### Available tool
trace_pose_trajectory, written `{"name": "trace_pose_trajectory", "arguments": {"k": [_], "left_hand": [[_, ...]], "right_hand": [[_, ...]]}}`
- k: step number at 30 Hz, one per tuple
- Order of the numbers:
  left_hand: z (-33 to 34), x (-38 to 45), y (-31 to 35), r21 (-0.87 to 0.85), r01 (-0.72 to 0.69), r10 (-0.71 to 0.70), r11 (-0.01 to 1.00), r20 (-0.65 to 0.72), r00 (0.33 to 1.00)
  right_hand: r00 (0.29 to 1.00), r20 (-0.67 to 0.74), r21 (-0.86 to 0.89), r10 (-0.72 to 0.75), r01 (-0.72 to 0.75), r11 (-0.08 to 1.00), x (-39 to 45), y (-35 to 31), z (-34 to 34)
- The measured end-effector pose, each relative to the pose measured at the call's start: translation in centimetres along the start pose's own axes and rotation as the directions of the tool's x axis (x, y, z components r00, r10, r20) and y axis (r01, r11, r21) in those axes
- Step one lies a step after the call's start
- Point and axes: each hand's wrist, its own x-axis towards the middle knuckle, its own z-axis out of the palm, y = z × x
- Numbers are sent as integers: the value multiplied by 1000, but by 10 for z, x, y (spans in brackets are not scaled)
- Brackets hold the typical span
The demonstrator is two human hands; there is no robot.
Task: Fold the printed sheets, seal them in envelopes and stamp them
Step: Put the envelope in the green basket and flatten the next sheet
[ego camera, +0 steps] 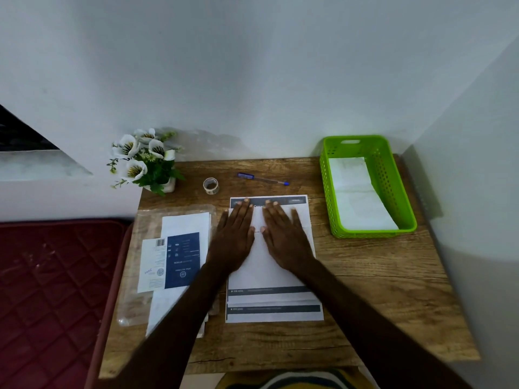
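At table centre, the flat-fingered left hand (234, 234) and right hand (283, 237) press the thin white printed sheet (264, 265), grasping nothing; light and limp, it likely slides, so pinch its 6 o'clock edge

folded white printed sheet (269, 265) atop sheet stack; envelopes (182, 248) at left
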Motion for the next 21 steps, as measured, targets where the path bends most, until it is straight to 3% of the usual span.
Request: {"name": "trace_pose_trajectory", "arguments": {"k": [3,10,14,21], "left_hand": [[-2,-1,1,23,-7,6,1000,14,1000],[-26,11,1,-115,48,-34,992,125,992],[-39,29,-4,-98,63,-48,993,153,987],[-51,60,-6,-34,57,-45,998,289,956]], "right_hand": [[994,90,-26,-65,68,997,2,-9,3],[991,19,25,131,-131,991,0,15,-20],[983,143,62,111,-120,991,19,30,-55],[926,374,-31,51,-42,999,46,34,-74]]}}
